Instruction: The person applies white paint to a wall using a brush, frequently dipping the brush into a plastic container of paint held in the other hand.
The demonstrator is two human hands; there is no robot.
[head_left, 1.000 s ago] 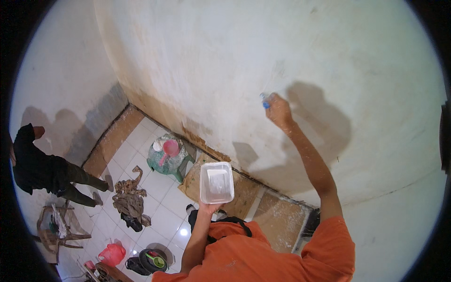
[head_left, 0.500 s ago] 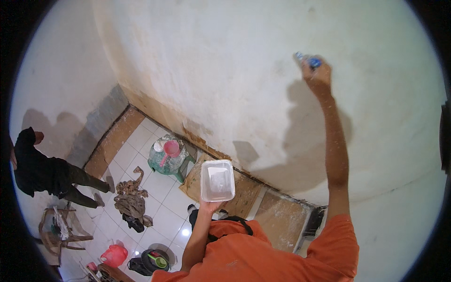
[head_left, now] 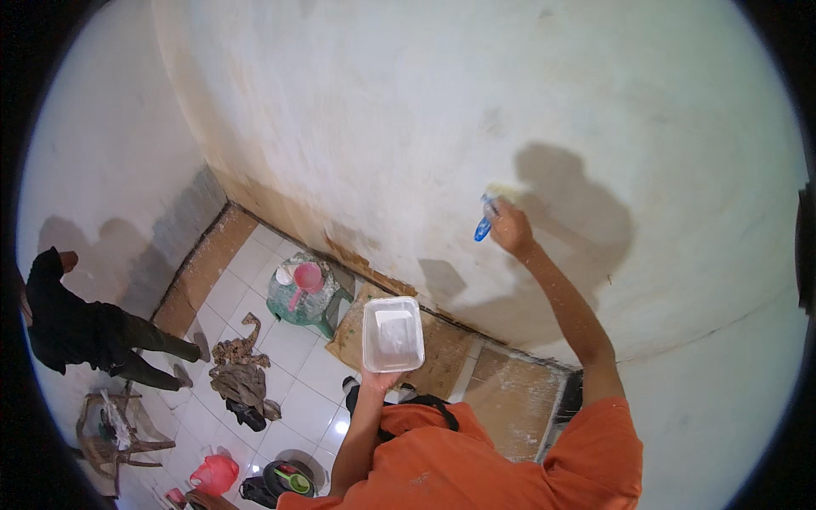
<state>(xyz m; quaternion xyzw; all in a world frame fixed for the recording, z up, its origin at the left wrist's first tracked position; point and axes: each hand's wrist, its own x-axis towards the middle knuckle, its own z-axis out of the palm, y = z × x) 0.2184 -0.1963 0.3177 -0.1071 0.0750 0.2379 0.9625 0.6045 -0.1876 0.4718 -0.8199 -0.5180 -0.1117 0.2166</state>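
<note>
My left hand holds a white rectangular plastic tub from below, its open top facing up. A thin whitish layer shows on the tub's bottom. In my right hand is a paintbrush with a blue handle, its pale bristles pointing up at the whitish wall. The fingers close round the brush near its metal band. Whether the bristles touch the wall I cannot tell. Brownish stains run along the wall's lower part.
A green stool bears a pink dipper. Cardboard lies along the wall's foot. Crumpled cloths, a red plastic bag and a dark basin are on the tiles. At the left stands another person, near a wooden chair.
My right hand has come down and left along the wall with the paintbrush, whose blue handle now points downward. The tub has shifted slightly down in the view.
</note>
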